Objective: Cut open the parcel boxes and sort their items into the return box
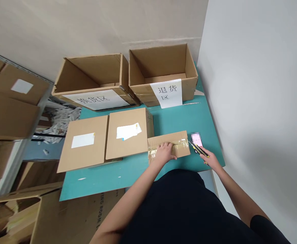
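Observation:
A small cardboard box [180,152] with shiny tape along its top lies near the front edge of the table. My left hand [165,153] rests on top of it, fingers slightly bent and thumb apart. In my right hand [211,159] is a black and yellow utility knife [200,150], its tip pointing at the right end of the box. Whether the tip touches the cardboard I cannot tell. Partly under the knife lies a phone [196,139] with a lit pinkish screen.
Two closed cartons with white labels, one left [87,157] and one middle [126,149], sit on the green table [95,184]. Behind stand two large open boxes with paper signs, left [74,93] and right [140,89]. A wall [260,84] borders the right side; stacked cartons [8,115] fill the left.

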The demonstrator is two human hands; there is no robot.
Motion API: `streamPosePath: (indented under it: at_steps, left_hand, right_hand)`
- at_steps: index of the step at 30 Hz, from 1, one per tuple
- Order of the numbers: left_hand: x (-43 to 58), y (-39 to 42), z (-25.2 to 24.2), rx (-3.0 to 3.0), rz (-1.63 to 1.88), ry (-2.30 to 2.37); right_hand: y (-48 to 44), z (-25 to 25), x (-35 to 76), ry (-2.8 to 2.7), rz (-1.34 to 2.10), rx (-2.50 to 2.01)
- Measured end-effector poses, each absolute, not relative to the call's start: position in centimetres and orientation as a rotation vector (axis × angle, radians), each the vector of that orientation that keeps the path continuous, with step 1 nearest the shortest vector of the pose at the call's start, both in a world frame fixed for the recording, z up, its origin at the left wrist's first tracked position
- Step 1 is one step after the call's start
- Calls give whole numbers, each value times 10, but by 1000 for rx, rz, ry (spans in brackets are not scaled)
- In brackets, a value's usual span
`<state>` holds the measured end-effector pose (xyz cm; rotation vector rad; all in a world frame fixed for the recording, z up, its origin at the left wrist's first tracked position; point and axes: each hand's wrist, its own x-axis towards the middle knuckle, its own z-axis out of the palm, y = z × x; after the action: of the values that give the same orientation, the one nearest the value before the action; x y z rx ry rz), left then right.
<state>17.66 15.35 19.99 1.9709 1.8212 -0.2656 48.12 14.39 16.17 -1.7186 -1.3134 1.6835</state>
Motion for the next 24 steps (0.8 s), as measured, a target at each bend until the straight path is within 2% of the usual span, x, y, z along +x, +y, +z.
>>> streamPosePath:
  at_steps: [24]
  left_hand:
    - [177, 138, 196, 1989, -94, 1880]
  right_hand:
    - [155, 177, 484, -1449, 1729, -1724]
